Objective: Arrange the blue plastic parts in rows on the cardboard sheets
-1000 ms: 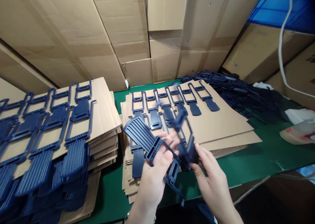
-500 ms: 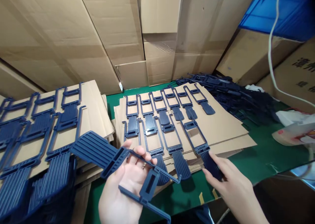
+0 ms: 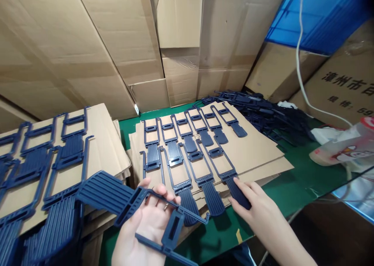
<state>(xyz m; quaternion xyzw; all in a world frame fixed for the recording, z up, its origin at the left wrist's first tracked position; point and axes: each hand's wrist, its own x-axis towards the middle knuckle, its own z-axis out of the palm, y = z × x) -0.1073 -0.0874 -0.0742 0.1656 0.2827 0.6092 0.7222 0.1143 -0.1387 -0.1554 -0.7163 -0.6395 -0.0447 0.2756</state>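
I found the left hand (image 3: 146,227) palm up, fingers loosely curled under a dark blue plastic frame piece (image 3: 131,203) that rested across the palm, its ribbed paddle end jutting left over the left cardboard stack (image 3: 102,141). The right hand (image 3: 257,213) lay nearly flat, gripping nothing, its fingertips (image 3: 238,184) pressed on the ribbed tab of the rightmost front-row frame (image 3: 224,168). That frame lay in a row of like pieces on the centre cardboard stack (image 3: 263,153), which sat on the green table (image 3: 306,176). I noted a loose heap of blue frames (image 3: 271,114) behind, cartons (image 3: 181,63) along the back, and a plastic bag (image 3: 341,151) at right.
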